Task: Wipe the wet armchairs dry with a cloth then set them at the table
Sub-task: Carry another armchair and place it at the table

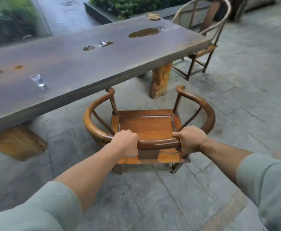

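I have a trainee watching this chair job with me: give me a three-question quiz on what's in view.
1. True or false: both hands grip the armchair's back rail.
2. What stands on the table near its left end? A) a glass B) a kettle C) a plate
3. Where is the second armchair?

Key:
1. True: left hand, right hand.
2. A: the glass.
3. At the table's far right end.

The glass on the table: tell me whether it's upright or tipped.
Upright. The glass stands on its base on the table, open mouth up.
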`<act>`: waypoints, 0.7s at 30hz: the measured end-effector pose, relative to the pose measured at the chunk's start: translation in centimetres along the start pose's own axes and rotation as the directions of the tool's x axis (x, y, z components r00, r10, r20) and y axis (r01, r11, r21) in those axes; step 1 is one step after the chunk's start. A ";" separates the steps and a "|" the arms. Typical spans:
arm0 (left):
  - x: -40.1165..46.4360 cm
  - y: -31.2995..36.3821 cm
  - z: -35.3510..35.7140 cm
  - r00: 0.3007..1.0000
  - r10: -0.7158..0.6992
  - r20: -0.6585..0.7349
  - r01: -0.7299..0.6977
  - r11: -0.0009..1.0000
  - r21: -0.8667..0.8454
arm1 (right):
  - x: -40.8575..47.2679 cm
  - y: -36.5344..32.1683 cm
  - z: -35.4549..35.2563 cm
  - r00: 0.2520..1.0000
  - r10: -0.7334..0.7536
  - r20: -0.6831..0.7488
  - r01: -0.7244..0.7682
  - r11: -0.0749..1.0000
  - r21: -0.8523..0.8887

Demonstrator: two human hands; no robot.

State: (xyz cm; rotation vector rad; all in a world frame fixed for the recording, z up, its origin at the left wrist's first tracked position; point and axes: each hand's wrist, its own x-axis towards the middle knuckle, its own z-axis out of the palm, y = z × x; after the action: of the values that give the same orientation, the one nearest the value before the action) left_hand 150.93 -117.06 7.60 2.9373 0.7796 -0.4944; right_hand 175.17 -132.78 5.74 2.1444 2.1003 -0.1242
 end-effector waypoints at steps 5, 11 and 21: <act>2.2 0.5 0.3 0.995 -0.096 -0.036 0.094 0.995 -0.044 | 4.7 5.5 -0.5 0.967 -0.245 -0.073 0.240 0.968 -0.074; 3.1 0.9 -0.1 0.995 -0.085 -0.045 0.085 0.996 -0.003 | 5.8 7.7 0.0 0.907 -0.380 -0.180 0.380 0.924 -0.038; 5.5 2.5 -2.9 0.974 -0.169 -0.152 0.169 0.985 -0.013 | 7.8 11.5 -2.2 0.885 -0.415 -0.211 0.413 0.909 -0.055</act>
State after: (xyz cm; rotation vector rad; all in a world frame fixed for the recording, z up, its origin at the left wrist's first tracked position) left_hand 157.56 -116.20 8.53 2.9501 1.0537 -0.2809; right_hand 186.78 -124.91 7.16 1.7355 2.6539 0.0837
